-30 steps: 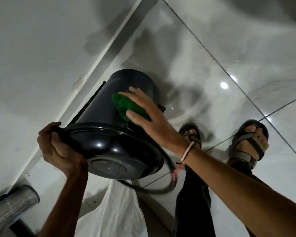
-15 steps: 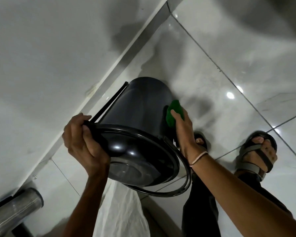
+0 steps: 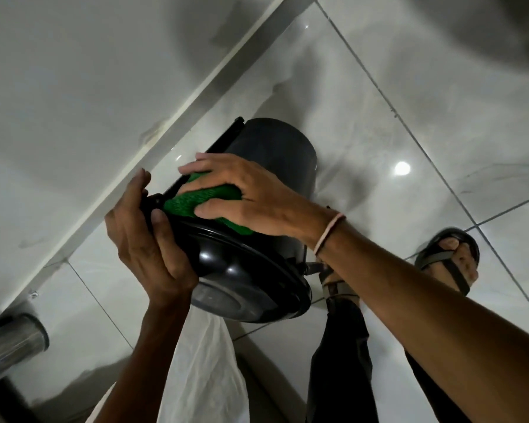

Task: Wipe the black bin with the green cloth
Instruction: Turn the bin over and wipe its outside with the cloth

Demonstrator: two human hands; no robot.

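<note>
The black bin (image 3: 275, 151) is lifted off the floor and tilted, its glossy lid (image 3: 239, 279) towards me and its base pointing away. My left hand (image 3: 147, 242) grips the lid's rim on the left side. My right hand (image 3: 245, 193) lies flat on the upper side of the bin, just behind the lid, pressing the green cloth (image 3: 196, 199) against it. The cloth shows between and under my fingers. A thin black rod (image 3: 223, 138) runs along the bin's left side.
Glossy white floor tiles (image 3: 409, 102) lie below, with a pale wall and skirting (image 3: 171, 114) at left. My sandalled feet (image 3: 449, 261) stand at right under the bin. A white bag (image 3: 202, 367) hangs below it. A metal cylinder (image 3: 9, 346) sits at the lower left.
My right hand slid the green cloth from the bin's right side up and over to its upper left, near the lid rim. The left hand regripped the rim as the bin shifted right.
</note>
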